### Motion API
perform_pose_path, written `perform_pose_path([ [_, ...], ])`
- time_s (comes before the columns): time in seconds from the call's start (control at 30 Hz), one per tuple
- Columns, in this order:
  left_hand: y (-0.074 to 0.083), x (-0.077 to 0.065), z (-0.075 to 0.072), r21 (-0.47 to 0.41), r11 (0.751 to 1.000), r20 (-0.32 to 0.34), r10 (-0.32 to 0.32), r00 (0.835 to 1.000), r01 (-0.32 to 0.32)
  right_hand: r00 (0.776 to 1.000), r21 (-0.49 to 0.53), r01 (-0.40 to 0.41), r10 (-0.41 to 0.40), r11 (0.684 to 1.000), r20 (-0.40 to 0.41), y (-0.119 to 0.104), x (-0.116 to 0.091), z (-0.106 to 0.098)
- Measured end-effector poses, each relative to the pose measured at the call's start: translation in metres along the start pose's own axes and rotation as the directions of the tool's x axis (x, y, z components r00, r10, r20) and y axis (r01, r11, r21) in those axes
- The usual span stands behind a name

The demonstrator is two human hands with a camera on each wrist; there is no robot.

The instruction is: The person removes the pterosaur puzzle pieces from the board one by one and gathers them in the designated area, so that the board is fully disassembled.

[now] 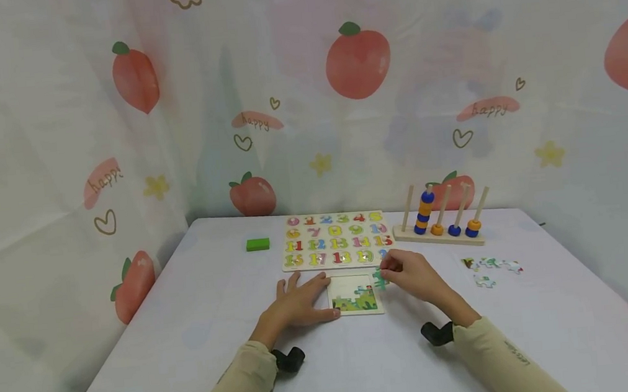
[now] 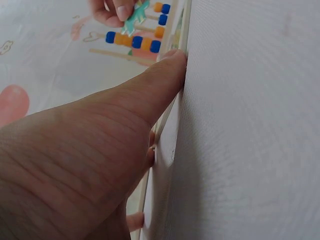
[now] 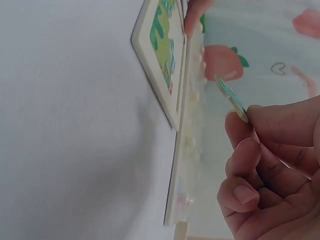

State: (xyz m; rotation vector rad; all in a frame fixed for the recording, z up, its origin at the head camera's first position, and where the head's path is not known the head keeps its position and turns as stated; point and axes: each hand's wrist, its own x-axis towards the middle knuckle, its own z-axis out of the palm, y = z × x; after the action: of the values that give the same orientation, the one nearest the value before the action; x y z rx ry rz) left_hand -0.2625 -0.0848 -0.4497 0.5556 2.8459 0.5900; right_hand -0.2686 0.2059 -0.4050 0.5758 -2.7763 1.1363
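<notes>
A square puzzle tray [image 1: 380,302] with a white frame lies on the table, its lower part filled with green and yellow pieces. My left hand [image 1: 299,301] rests at the tray's left side, fingers spread, the thumb touching its near left corner. Just right of the tray and above the table, my right hand [image 1: 413,274] pinches a teal puzzle piece [image 1: 380,279] between thumb and index finger. In the right wrist view the piece [image 3: 231,97] is seen nearly edge-on, apart from the tray [image 3: 150,75].
Behind the tray lies a number board [image 1: 337,239]. A green block [image 1: 258,244] is at the back left. A wooden peg rack with blue and orange beads [image 1: 441,235] stands at the back right. Several loose puzzle pieces [image 1: 491,264] lie to the right.
</notes>
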Motion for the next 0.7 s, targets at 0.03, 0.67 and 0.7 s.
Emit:
perform_pose_path([
  [0.03, 0.0, 0.0, 0.0, -0.004, 1.0, 0.0, -0.001, 1.0, 0.001, 1.0, 0.005, -0.004, 0.004, 1.0, -0.001, 0.002, -0.001, -0.001],
  [0.67, 0.001, -0.001, 0.001, 0.001, 1.0, -0.007, 0.003, 1.0, -0.003, 0.997, 0.014, -0.079, 0.079, 0.997, -0.025, 0.022, -0.017, -0.03],
  [0.7, 0.001, -0.001, 0.001, 0.003, 1.0, -0.008, 0.002, 1.0, -0.002, 0.996, 0.013, -0.081, 0.082, 0.997, -0.03, 0.022, -0.018, -0.032],
])
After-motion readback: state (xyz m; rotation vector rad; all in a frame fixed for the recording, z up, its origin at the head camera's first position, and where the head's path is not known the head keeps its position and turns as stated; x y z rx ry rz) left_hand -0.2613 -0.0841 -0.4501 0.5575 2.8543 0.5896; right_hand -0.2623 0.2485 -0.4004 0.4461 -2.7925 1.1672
